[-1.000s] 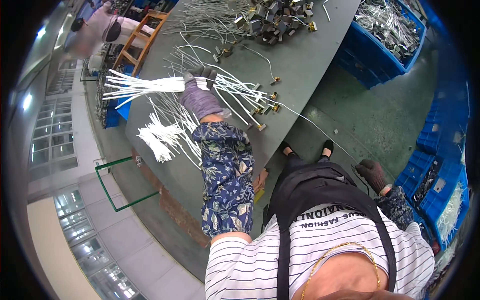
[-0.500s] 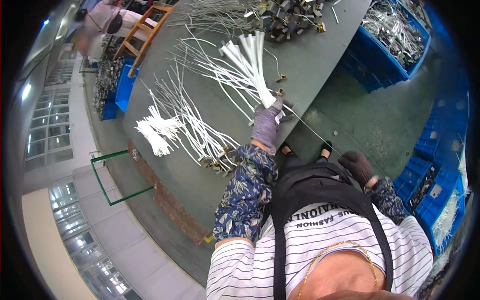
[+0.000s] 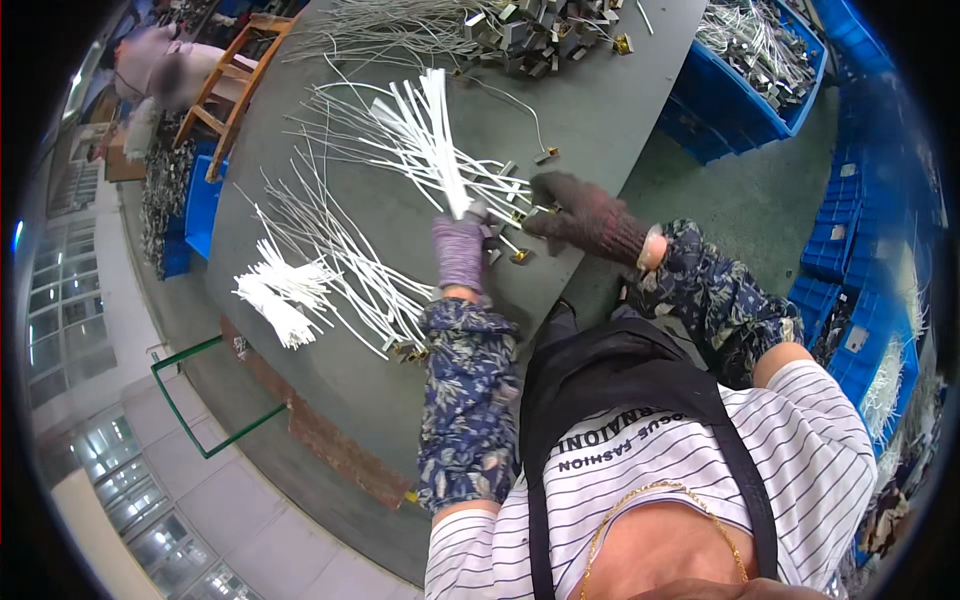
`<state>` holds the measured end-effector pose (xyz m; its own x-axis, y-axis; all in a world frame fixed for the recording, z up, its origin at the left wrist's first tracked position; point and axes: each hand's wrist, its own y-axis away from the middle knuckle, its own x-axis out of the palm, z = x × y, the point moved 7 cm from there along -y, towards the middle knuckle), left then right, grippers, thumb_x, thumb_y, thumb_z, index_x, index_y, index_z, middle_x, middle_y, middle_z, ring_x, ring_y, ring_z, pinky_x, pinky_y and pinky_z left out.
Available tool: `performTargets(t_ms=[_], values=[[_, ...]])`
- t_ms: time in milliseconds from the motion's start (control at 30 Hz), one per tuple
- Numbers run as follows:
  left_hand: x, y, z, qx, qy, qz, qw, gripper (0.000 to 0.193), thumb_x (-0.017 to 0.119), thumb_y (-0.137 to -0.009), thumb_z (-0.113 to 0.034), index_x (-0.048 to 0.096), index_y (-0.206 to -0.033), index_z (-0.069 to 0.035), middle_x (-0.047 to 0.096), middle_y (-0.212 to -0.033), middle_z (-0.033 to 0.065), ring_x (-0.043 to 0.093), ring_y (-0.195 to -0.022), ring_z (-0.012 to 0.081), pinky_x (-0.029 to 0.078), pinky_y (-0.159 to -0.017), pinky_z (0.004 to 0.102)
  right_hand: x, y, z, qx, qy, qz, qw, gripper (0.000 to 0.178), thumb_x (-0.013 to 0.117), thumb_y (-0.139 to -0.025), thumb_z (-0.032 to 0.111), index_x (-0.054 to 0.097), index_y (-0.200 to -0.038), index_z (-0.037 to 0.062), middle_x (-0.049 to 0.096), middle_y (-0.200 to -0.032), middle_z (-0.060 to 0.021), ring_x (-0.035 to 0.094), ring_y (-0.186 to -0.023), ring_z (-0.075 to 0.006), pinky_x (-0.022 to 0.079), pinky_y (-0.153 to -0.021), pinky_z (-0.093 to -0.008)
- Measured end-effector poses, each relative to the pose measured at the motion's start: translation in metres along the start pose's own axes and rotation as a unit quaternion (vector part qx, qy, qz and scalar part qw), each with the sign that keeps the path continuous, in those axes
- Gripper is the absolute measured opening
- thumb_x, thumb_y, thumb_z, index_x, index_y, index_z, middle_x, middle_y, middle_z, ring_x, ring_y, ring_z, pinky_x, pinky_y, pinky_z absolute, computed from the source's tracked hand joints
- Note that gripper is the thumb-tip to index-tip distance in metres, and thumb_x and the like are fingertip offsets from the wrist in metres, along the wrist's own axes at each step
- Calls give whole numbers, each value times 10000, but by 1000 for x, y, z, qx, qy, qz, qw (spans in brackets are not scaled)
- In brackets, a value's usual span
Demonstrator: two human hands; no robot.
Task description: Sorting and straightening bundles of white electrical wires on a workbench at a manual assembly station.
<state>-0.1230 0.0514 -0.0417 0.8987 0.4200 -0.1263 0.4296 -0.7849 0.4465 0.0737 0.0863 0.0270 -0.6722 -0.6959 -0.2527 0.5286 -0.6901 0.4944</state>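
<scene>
My left hand [image 3: 462,245], in a purple-grey glove, is closed round the lower end of a bundle of white sleeves [image 3: 436,135] above the grey table. Thin white wires [image 3: 395,150] lie behind and under the bundle, some ending in small metal parts [image 3: 519,256] beside the hand. My right hand [image 3: 590,215], in a dark knitted glove, has come to the wire ends just right of the bundle. Its thumb and fingers look apart, with wire ends between them; no firm grip shows.
Another spread of wires [image 3: 350,270] and a pile of short white sleeves [image 3: 283,295] lie left on the table [image 3: 350,370]. Metal-ended pieces [image 3: 540,35] heap at the far side. A full blue crate [image 3: 720,120] stands right; a wooden ladder [image 3: 225,95] and a person [image 3: 165,65] are far left.
My right hand has moved from the lower right, beside my body, up and left to the wire ends. My left hand has shifted left with the bundle. A thin line trailing toward the lower right is gone.
</scene>
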Motion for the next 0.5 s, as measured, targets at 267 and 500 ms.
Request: performTargets(t_ms=[267, 500], values=[[14, -30, -8, -28, 350, 255, 901, 284, 639, -888, -311, 577, -931, -37, 523, -645, 19, 471, -493, 105, 364, -421, 268, -82, -98, -39, -90, 228, -369, 897, 316, 637, -761, 300, 635, -938, 39, 603, -878, -166, 606, -779, -284, 486, -693, -372], [89, 12, -17, -41, 386, 149, 910, 358, 576, -920, -326, 517, -1038, 7, 606, -1014, 174, 632, -877, 298, 567, -791, 434, -27, 36, -56, -21, -116, -140, 983, 207, 591, -870, 200, 641, -860, -1, 562, -644, -10, 518, -577, -93, 438, -531, -279]])
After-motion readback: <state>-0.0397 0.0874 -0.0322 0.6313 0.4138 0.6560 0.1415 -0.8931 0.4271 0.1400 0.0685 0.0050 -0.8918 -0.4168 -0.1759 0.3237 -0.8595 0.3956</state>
